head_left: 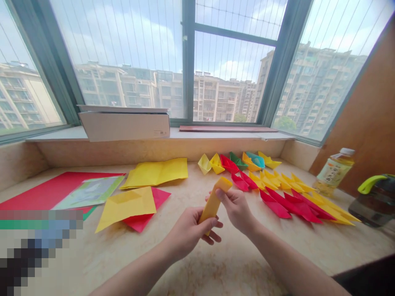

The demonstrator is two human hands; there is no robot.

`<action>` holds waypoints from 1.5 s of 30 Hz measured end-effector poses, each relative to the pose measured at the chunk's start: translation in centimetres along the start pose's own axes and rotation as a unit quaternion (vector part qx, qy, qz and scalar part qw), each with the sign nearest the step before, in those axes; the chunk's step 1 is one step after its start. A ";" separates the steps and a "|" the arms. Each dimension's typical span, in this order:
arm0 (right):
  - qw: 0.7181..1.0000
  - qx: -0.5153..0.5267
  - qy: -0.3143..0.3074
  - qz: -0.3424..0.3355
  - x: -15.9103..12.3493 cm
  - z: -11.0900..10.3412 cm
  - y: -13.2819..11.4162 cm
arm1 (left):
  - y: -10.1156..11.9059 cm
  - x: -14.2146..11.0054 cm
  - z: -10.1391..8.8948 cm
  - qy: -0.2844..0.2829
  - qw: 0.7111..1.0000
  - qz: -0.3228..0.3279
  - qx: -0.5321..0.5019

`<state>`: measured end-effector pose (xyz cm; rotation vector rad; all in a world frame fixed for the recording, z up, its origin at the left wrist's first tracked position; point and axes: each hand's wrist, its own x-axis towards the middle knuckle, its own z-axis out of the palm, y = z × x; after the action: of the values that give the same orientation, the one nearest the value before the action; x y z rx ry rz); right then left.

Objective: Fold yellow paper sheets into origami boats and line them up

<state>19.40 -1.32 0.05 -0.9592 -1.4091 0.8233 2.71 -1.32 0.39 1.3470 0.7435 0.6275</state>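
Note:
Between my two hands is a yellow folded paper strip [210,207], tilted and held above the counter. My left hand [188,232] grips its lower end, thumb on top and fingers beneath. Near the upper end, my right hand [236,205] pinches the strip, its thumb pressed on the paper. Just beyond the right hand lie red folded paper boats [277,205] and rows of yellow ones [271,179]. To the left of the hands, a yellow paper sheet [128,205] overlaps a red sheet [157,201].
A yellow paper stack [157,172] lies behind the loose sheets, with red paper [40,187] and a clear packet [89,191] farther left. A drink bottle [335,170] and a dark jug [373,201] stand at right. A white box [123,125] sits on the windowsill.

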 end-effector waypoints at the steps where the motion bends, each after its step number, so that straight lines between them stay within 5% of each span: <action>1: 1.000 -0.004 0.008 -0.003 0.1 -0.2 0.0 | -0.1 0.0 0.0 -0.002 1.000 -0.007 0.002; 15: 0.997 0.056 0.060 -0.002 0.7 -1.0 -0.3 | -1.0 0.0 -0.6 -0.062 0.998 -0.001 0.021; 33: 0.983 0.118 0.142 0.020 1.5 -1.8 0.3 | -0.8 0.2 0.8 -0.013 1.000 0.009 -0.003; 36: 0.980 0.167 0.103 0.025 1.4 -1.4 0.5 | -0.7 0.4 0.3 -0.001 0.999 0.026 -0.030; 41: 0.977 0.134 -0.102 0.130 0.1 0.9 0.3 | -0.9 0.6 -0.1 0.000 0.998 0.034 -0.052; 45: 0.983 0.152 0.007 0.102 0.5 0.5 0.2 | -1.3 0.6 0.0 -0.024 0.998 0.023 -0.054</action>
<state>18.91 -0.75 0.10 -0.8772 -1.1439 1.1452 3.08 -1.07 -0.96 1.2778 0.6336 0.6608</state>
